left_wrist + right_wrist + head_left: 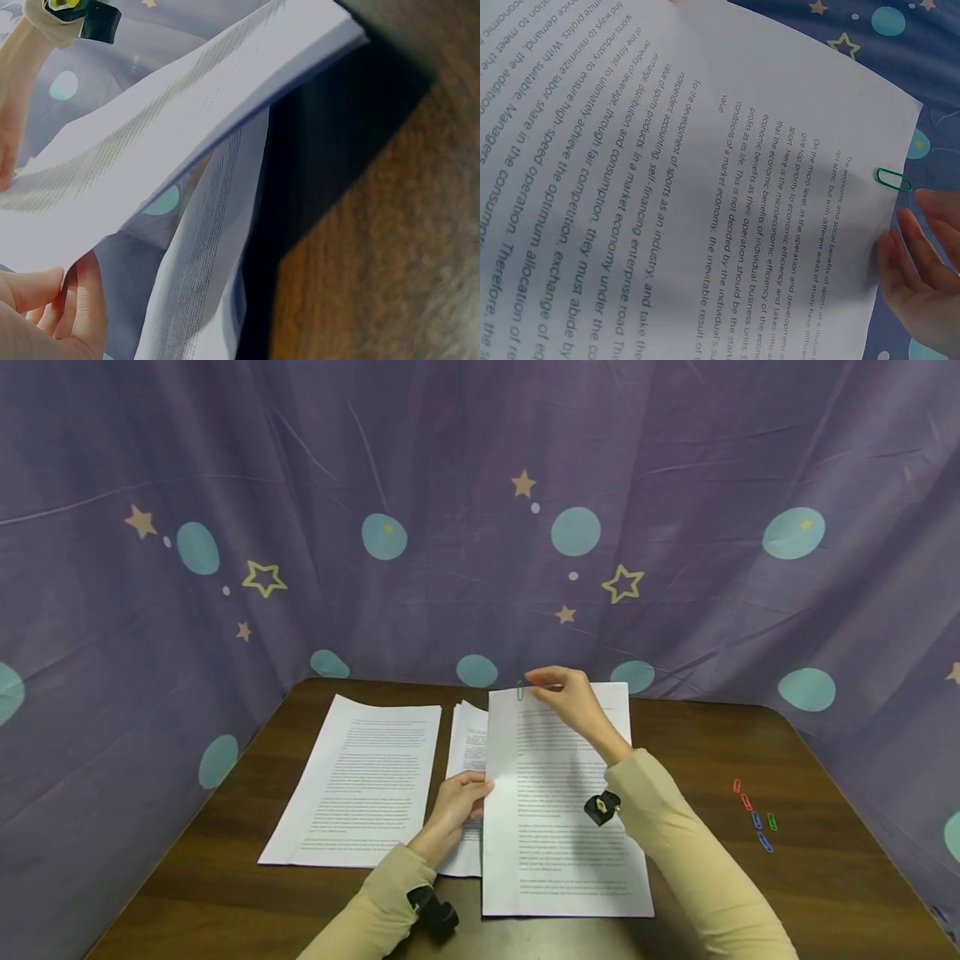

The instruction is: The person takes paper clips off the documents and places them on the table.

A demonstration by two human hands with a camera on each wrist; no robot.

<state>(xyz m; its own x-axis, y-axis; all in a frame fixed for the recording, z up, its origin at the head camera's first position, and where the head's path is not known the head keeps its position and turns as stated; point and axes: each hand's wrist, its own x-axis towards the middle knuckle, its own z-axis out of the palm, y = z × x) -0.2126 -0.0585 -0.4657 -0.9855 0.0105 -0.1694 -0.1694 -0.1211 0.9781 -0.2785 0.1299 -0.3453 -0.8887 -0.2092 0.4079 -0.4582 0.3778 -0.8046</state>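
A sheaf of printed paper (562, 852) is held raised off the table. My left hand (454, 806) pinches its left edge between thumb and fingers. Near the left end of the top edge sits a green paper clip (520, 691), partly over the edge and partly sticking out past it in the right wrist view. Beside that clip is my right hand (572, 697), its fingers loosely bent at the top edge; one fingertip (924, 196) is close to the clip without gripping it. Part of another printed stack (467, 752) shows behind the sheaf.
On the left of the brown table (720, 877) lies a printed stack (367, 785). Several loose paper clips, red, blue (764, 842) and green (772, 821), lie at the right. A purple patterned curtain (465, 452) hangs behind the table.
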